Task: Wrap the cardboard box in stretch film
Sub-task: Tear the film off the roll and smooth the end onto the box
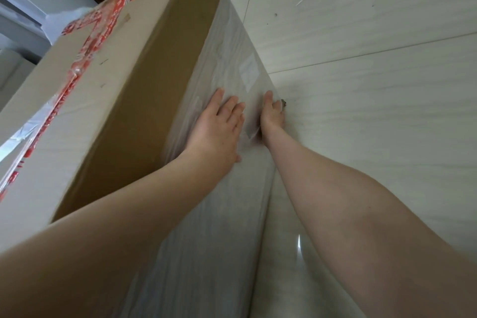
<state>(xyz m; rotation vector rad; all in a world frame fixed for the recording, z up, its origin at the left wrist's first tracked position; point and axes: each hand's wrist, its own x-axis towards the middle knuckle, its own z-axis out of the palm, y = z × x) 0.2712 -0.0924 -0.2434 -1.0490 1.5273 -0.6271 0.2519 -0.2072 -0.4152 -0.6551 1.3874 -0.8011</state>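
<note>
A pale tiled floor (374,137) with thin grout lines fills the right half of the view. On it stands the large cardboard box (124,116), seen from above. Its top face runs toward the upper left, and its long side face drops to the floor in the middle of the frame.

Stretch film (227,59) covers the band of that side face nearest the floor, glossy and faintly wrinkled, and runs the whole length of the box toward the bottom of the frame. The band of the same face above it is bare brown cardboard. A pale rectangular label (249,70) shows through the film.

Red-printed tape (85,49) crosses the box's top face in long strips.

The left hand (219,129) lies flat on the film, fingers straight and slightly spread, palm pressed against the side of the box. The right hand (272,116) is just beside it, set edge-on where the filmed face meets the floor. Its thumb lies along the film, while its fingers are turned out of sight, so I cannot tell whether they pinch anything. The film bunches a little between the two hands.

A small brown scrap (283,104) sits at the right fingertips, on the floor line.

White units (20,8) stand behind the box in the upper left corner.
</note>
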